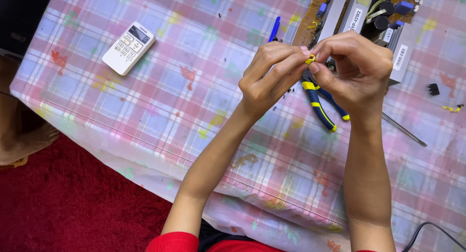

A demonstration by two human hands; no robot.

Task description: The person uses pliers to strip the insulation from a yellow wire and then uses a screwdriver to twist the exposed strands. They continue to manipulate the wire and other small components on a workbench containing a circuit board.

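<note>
My left hand [268,77] and my right hand [357,67] meet above the table, fingertips pinched together on a small yellow part [310,59]. Blue and yellow pliers [320,106] lie on the tablecloth just below the hands. Behind my right hand sits a brown circuit board [310,16] with black capacitors and a grey metal bracket [403,48].
The table wears a pink and blue checked cloth [160,87]. A white remote control [129,47] lies at the left. A blue pen [274,28], a thin metal rod [404,129], a small black connector [433,89] and a yellow scrap [454,108] lie around. Red carpet [63,203] and someone's bare foot [24,145] are at lower left.
</note>
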